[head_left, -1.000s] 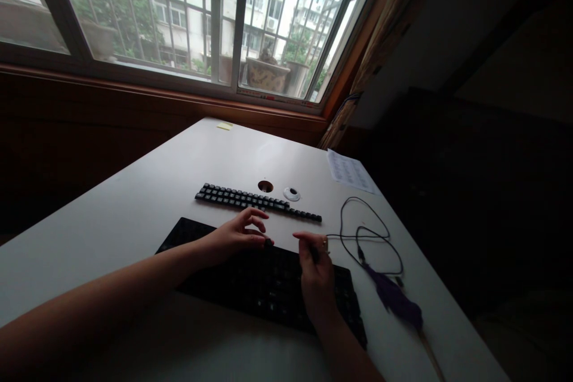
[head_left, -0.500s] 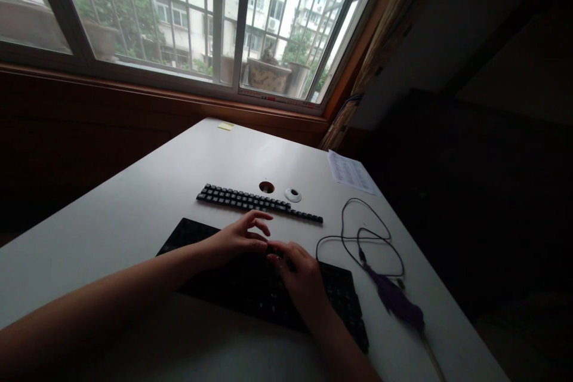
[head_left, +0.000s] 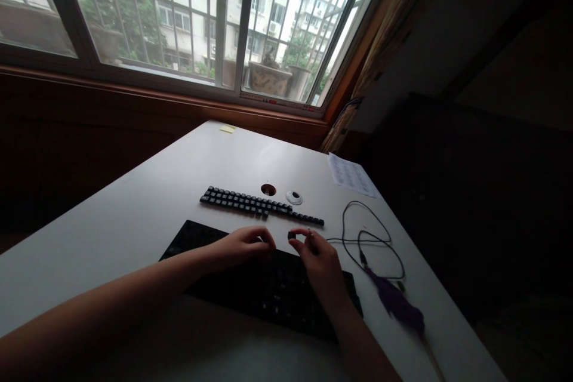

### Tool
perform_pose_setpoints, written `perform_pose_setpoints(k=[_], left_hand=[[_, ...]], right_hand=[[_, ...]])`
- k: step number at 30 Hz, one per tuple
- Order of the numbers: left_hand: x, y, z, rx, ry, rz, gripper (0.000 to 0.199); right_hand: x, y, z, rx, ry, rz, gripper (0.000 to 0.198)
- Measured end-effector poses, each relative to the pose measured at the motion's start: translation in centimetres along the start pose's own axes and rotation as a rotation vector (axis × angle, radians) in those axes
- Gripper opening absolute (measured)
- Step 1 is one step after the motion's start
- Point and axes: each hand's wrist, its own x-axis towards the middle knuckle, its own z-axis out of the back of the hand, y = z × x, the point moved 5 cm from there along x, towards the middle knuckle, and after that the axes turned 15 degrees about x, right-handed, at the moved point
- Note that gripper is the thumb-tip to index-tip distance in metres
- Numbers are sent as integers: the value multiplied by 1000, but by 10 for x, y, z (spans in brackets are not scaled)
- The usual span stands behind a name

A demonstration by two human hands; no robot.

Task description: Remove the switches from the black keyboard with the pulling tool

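A black keyboard lies in front of me on the white table, its surface mostly too dark to make out single keys. Between thumb and index finger of my right hand is a small black keycap, raised above the keyboard's far edge. My left hand rests over the keyboard's upper middle, fingers curled down and together; whatever is at their tips is hidden. Just beyond the keyboard, loose black keycaps are laid in rows, with a few set below the front row.
To the right, a black cable loops beside a purple cloth-like item on a thin stick. A cable hole and a round white cover are behind the keycaps. Printed paper and a yellow note lie farther back.
My right hand has moved right and up, away from my left hand, with the keycap now showing in its pinch. My left hand's fingers have curled down onto the keyboard.
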Motion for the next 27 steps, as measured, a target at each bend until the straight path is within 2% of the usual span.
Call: perform_pose_setpoints(k=[3, 6, 11, 18, 27], left_hand=[[-3, -9, -4, 103, 85, -79, 15], [-7, -16, -6, 125, 148, -139, 21], [-8, -19, -5, 219, 144, -208, 36], [-9, -21, -6, 337, 116, -212, 38], [-8, -20, -6, 253, 155, -162, 39]], right_hand=[[17, -4, 1, -48, 60, -18, 22], [38, -15, -6, -119, 148, -13, 21], [68, -40, -29, -339, 283, -36, 16], [79, -49, -50, -403, 300, -44, 19], [76, -51, -54, -406, 266, -47, 27]])
